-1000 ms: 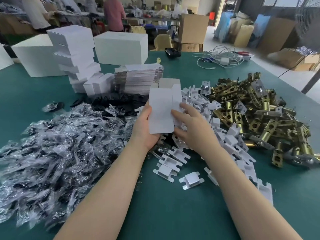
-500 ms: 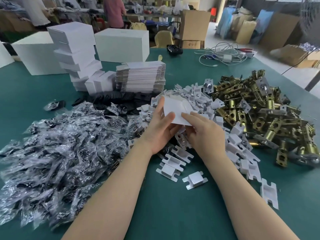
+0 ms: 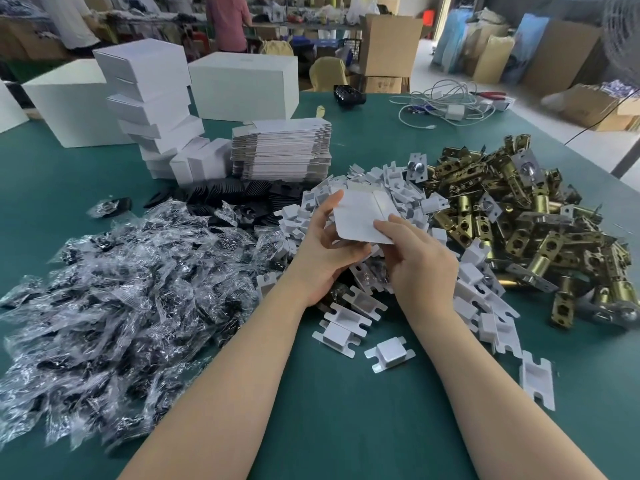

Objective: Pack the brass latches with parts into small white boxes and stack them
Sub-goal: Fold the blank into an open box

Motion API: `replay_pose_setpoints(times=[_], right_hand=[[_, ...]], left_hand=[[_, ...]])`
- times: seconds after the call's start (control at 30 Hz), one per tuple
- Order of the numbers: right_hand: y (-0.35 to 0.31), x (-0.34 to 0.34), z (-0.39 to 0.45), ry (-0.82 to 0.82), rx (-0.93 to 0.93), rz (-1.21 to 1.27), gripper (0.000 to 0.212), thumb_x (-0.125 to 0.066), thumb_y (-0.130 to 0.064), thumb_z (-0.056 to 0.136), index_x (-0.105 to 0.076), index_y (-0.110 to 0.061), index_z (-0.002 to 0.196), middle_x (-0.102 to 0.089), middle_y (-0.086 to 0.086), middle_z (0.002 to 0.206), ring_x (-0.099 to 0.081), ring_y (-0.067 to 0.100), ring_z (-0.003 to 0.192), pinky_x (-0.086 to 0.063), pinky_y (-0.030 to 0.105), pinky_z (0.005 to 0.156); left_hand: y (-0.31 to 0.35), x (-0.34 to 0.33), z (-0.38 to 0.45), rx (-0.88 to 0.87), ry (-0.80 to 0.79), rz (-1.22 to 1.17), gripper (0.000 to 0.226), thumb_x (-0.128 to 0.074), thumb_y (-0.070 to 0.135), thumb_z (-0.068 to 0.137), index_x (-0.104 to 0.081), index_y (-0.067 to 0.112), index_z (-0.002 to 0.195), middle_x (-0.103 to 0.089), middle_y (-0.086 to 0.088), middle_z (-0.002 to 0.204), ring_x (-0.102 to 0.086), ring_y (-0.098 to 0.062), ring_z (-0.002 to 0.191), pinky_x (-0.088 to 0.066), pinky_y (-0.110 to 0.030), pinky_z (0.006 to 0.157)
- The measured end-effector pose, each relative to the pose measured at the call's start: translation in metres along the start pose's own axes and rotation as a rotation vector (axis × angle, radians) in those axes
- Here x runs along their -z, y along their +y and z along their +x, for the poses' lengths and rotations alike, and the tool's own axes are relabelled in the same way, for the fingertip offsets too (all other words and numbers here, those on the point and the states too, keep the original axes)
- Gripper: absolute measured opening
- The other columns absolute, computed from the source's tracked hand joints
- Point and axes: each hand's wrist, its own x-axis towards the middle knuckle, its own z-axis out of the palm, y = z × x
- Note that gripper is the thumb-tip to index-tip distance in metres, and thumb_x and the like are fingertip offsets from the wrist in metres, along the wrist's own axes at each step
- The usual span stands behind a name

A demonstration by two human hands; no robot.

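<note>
- Currently forming a carton, by the look of it: a flat white box blank (image 3: 363, 216) held above the middle of the green table (image 3: 329, 427), not yet squared up, nothing packed inside.
- Far left: crinkled clear bags of small dark parts (image 3: 114, 289), glossy and heaped; behind them a leaning stack of finished white boxes (image 3: 152, 109), matte card with sharp edges.
- Left of centre: left hand (image 3: 322, 258) under the blank, thumb and fingers curled on its left edge.
- Centre: pile of flat blanks (image 3: 282, 150) behind, thin and neatly squared; white folded inserts (image 3: 341, 332) scattered below, tabbed at both ends.
- Right of centre: right hand (image 3: 415, 261) pinching the blank's lower right corner, fingers bent over it.
- Right: brass latches (image 3: 526, 230) in a tangled heap, shiny, tubular with flat plates, likely heavy and snagging.
- Next, probably: pushing the blank open into a sleeve and tucking one end, both hands needed, before reaching right for a latch.
</note>
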Motion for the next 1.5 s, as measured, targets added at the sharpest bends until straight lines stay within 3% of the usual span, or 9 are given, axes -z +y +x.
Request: replay_pose_setpoints(times=[0.1, 0.27, 0.6, 0.73, 0.9, 1.07, 1.13, 1.3, 1.5], right_hand=[[0.000, 0.001, 0.000, 0.028, 0.003, 0.001, 0.031, -0.075, 0.013, 0.072, -0.078, -0.008, 0.094, -0.075, 0.011, 0.102, -0.074, 0.031, 0.085, -0.058, 0.038, 0.056], [0.000, 0.001, 0.000, 0.003, 0.032, 0.004, 0.024, -0.075, 0.004, 0.079, -0.078, -0.009, 0.099, -0.075, 0.010, 0.104, -0.074, 0.031, 0.083, -0.058, 0.040, 0.055], [-0.010, -0.002, 0.002, -0.009, 0.187, -0.112, 0.026, -0.063, -0.004, 0.088, -0.072, -0.007, 0.113, -0.076, 0.003, 0.085, -0.060, 0.019, 0.049, -0.038, 0.022, 0.045], [-0.008, -0.002, 0.002, -0.006, 0.145, -0.096, 0.027, -0.077, 0.003, 0.079, -0.074, -0.005, 0.104, -0.074, 0.004, 0.076, -0.058, 0.021, 0.046, -0.033, 0.021, 0.048], [-0.006, 0.000, 0.001, -0.028, 0.102, -0.078, 0.023, -0.078, 0.006, 0.073, -0.073, -0.003, 0.094, -0.068, 0.006, 0.067, -0.056, 0.026, 0.044, -0.036, 0.024, 0.045], [-0.008, 0.001, 0.002, -0.036, 0.052, -0.052, 0.020, -0.054, 0.001, 0.081, -0.072, -0.003, 0.089, -0.064, 0.009, 0.062, -0.054, 0.029, 0.045, -0.040, 0.028, 0.043], [-0.009, 0.001, 0.002, -0.072, 0.028, -0.061, 0.019, -0.066, 0.006, 0.075, -0.069, -0.004, 0.091, -0.065, 0.009, 0.065, -0.054, 0.030, 0.046, -0.037, 0.027, 0.044], [-0.006, -0.004, 0.001, -0.302, -0.192, -0.064, 0.073, -0.068, 0.009, 0.072, -0.054, -0.020, 0.138, -0.071, 0.009, 0.099, -0.062, 0.032, 0.072, -0.036, 0.030, 0.058], [-0.012, -0.006, 0.001, -0.288, -0.081, 0.005, 0.060, -0.067, 0.011, 0.078, -0.062, -0.014, 0.133, -0.070, 0.008, 0.117, -0.068, 0.035, 0.083, -0.055, 0.039, 0.057]], left_hand=[[-0.003, 0.001, 0.001, -0.008, 0.037, -0.008, 0.068, -0.071, -0.014, 0.076, -0.055, 0.032, 0.124, -0.075, 0.002, 0.107, -0.072, -0.019, 0.098, -0.059, -0.031, 0.076], [-0.002, 0.000, 0.001, -0.012, 0.111, -0.042, 0.051, -0.068, -0.007, 0.087, -0.061, 0.034, 0.116, -0.072, -0.004, 0.114, -0.071, -0.019, 0.096, -0.058, -0.028, 0.074], [0.003, -0.009, -0.001, -0.128, 0.139, -0.030, 0.077, -0.080, 0.008, 0.073, -0.041, 0.036, 0.133, -0.047, -0.009, 0.150, -0.068, -0.018, 0.112, -0.057, -0.032, 0.083], [0.001, -0.013, -0.004, -0.201, 0.125, 0.118, 0.072, -0.075, 0.012, 0.082, -0.039, 0.042, 0.137, -0.048, -0.003, 0.149, -0.067, -0.013, 0.113, -0.056, -0.038, 0.093], [-0.007, -0.020, -0.007, -0.314, 0.201, 0.333, 0.064, -0.071, 0.015, 0.083, -0.036, 0.046, 0.127, -0.049, 0.000, 0.142, -0.066, -0.005, 0.109, -0.056, -0.021, 0.079], [-0.010, -0.016, -0.004, -0.341, 0.210, 0.486, 0.073, -0.075, 0.012, 0.077, -0.028, 0.042, 0.123, -0.050, 0.000, 0.135, -0.063, -0.001, 0.110, -0.052, -0.020, 0.087], [-0.011, -0.016, -0.005, -0.344, 0.215, 0.507, 0.072, -0.078, 0.021, 0.074, -0.027, 0.042, 0.121, -0.050, -0.004, 0.133, -0.063, -0.007, 0.111, -0.054, -0.024, 0.087], [-0.012, -0.016, -0.005, -0.352, 0.214, 0.613, 0.067, -0.077, 0.034, 0.069, -0.031, 0.040, 0.117, -0.054, -0.005, 0.124, -0.063, -0.015, 0.104, -0.054, -0.027, 0.084], [-0.019, -0.023, -0.006, -0.424, 0.287, 0.669, 0.047, -0.061, 0.017, 0.085, -0.033, 0.035, 0.118, -0.054, 0.016, 0.109, -0.061, 0.008, 0.089, -0.049, -0.011, 0.069]])
